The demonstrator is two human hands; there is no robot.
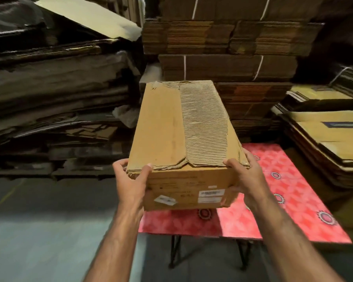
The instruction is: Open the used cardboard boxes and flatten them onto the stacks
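So the biggest thing around was the wall of cardboard. Behind the box stood a tall stack of flattened boxes [228, 64], bundled with white string and reaching out of the top of the view. Left of the box there was a messier, darker pile of flattened sheets [55, 94], with one pale sheet [94, 15] leaning across its top. Right of the box sat a lower stack of flat cartons [324, 139], yellowish on the upper face with a dark blue printed patch.

Under and just right of the box was a small table [273, 196] with a red patterned cover and thin black legs, standing on a grey floor [39, 231].

The box [181, 143] itself was a long brown carton, still closed, held up in the air above the table's near left part with its short end facing the camera. The outer paper was ripped off the right half of its top, so the corrugated ribs showed. The near end carried a white barcode label [211, 195] and a smaller white sticker [165, 200] hanging crooked at the lower left.

The left hand [130, 180] gripped the near left corner, thumb on the top edge and fingers wrapped round the side. The right hand [242, 176] held the near right corner the same way, thumb on top, fingers curled under the end face. Both forearms were bare.
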